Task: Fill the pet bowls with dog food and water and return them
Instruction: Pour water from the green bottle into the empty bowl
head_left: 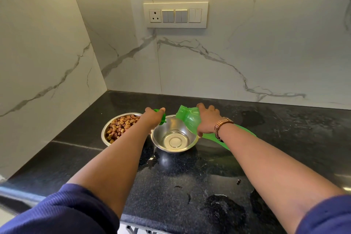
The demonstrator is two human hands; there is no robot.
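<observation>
1. Fingers (210,109) of the right hand (208,119) curl around the neck end of a green plastic bottle (190,118), which lies tilted with its mouth end over the rim of the empty steel bowl (173,138).
2. Left hand (152,118) grips a small green cap (161,117), fingers closed round it, just above the gap between the two bowls.
3. Bottle body runs back under the right wrist, which wears a watch (222,124); its far end is hidden by the forearm.
4. Empty bowl stands on the black table (190,180); I cannot tell whether any water is in it.
5. Second steel bowl (114,131), filled with brown kibble (119,126), sits just left of it, partly covered by the left forearm.
6. Wet patches and droplets lie on the table near its front edge.
7. Switch panel (175,15) is set in the marble wall behind.
</observation>
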